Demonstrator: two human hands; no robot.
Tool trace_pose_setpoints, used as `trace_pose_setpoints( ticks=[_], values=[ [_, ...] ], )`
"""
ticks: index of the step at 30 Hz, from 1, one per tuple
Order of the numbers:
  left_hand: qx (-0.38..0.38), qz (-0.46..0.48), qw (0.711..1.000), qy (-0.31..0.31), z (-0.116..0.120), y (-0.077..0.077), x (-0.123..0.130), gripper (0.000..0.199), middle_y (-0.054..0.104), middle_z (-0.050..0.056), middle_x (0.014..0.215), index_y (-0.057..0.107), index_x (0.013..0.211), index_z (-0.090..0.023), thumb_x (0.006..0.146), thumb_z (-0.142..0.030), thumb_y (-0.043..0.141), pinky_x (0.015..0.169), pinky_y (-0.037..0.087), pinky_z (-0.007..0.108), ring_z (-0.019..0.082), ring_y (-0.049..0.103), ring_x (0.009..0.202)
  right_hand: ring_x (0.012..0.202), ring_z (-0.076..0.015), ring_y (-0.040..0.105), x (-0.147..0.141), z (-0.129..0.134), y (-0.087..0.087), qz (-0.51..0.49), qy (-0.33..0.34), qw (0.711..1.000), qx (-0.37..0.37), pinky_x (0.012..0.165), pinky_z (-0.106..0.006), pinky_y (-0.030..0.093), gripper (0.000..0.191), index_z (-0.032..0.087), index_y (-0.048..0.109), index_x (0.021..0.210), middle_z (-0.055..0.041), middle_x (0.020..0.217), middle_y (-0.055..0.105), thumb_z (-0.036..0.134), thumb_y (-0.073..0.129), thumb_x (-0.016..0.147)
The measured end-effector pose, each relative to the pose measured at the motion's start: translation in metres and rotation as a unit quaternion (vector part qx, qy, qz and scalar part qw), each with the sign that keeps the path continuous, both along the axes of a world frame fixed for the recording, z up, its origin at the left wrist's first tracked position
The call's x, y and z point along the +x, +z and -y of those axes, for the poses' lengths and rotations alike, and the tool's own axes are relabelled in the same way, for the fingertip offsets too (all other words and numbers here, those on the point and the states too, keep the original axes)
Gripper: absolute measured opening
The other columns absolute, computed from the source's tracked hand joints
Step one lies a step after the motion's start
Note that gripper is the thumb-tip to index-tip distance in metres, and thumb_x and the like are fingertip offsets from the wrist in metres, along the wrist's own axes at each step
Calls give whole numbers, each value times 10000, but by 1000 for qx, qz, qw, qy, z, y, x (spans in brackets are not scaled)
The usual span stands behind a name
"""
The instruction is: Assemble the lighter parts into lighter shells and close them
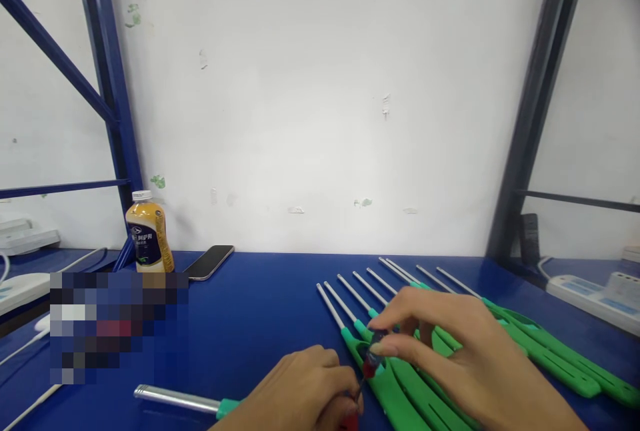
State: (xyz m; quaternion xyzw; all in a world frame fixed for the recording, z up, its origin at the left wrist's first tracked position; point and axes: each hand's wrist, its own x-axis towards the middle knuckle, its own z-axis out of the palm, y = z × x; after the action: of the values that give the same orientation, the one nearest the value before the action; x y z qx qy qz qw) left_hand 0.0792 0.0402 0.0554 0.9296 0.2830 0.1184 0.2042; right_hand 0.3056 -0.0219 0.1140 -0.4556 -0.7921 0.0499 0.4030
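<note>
My right hand pinches a small dark-blue and red piece between thumb and fingertips. A thin dark line runs from its red end toward my left hand. That hand is closed on a red part, mostly hidden by its fingers and the frame's lower edge. Beneath my hands and to the right lie several slotted green handles with teal collars and slim metal tubes, looking like long-nose lighters. Another metal tube with a teal collar extends left from under my left hand; its other end is hidden.
At the back left of the blue table stand a bottle with a yellow drink and a phone lying flat. White power strips and cables are on both sides. Blurred blocks cover a patch at the left. A white wall stands behind.
</note>
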Motion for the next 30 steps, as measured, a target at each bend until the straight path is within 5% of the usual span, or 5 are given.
trace_pose_setpoints(
  ticks=[3, 9, 15, 21, 30],
  values=[
    [5, -2, 1000, 7, 1, 0, 0, 180, 703, -32, 957, 667, 898, -236, 1027, -124, 610, 811, 462, 208, 146, 669, 911, 627, -124, 672, -5, -3, 0, 4, -38, 999, -23, 589, -235, 486, 225, 292, 690, 777, 100, 708, 740, 399, 777, 956],
    [-1, 17, 1000, -9, 7, 5, -3, 237, 693, -30, 921, 625, 845, -214, 1059, -138, 558, 821, 442, 215, 136, 646, 893, 870, -139, 740, 1, 3, -3, 16, 1, 999, -30, 810, -240, 526, 93, 369, 765, 1052, 91, 987, 814, 385, 674, 1038],
    [11, 21, 999, -21, 9, 9, -4, 261, 677, -21, 917, 653, 895, -216, 1081, -142, 485, 811, 428, 236, 143, 626, 872, 623, -122, 667, -9, 3, 1, 1, -30, 999, -34, 607, -251, 455, 250, 261, 683, 772, 88, 708, 750, 404, 783, 951],
    [0, 18, 999, -28, 9, 13, -2, 279, 691, -27, 930, 675, 904, -213, 1088, -145, 477, 827, 438, 240, 142, 628, 882, 775, -141, 737, -9, 6, 5, 6, 23, 999, -29, 711, -246, 526, 92, 314, 787, 1052, 60, 948, 824, 322, 705, 1012],
    [-8, -53, 998, 36, 13, 21, -25, 344, 694, 29, 1250, 729, 1276, -298, 937, -252, 762, 1010, 454, 350, 261, 644, 1174, 533, -94, 513, -17, 1, 1, 6, -19, 1000, -7, 548, -249, 380, 444, 224, 536, 690, 91, 592, 594, 493, 791, 935]
  ],
)
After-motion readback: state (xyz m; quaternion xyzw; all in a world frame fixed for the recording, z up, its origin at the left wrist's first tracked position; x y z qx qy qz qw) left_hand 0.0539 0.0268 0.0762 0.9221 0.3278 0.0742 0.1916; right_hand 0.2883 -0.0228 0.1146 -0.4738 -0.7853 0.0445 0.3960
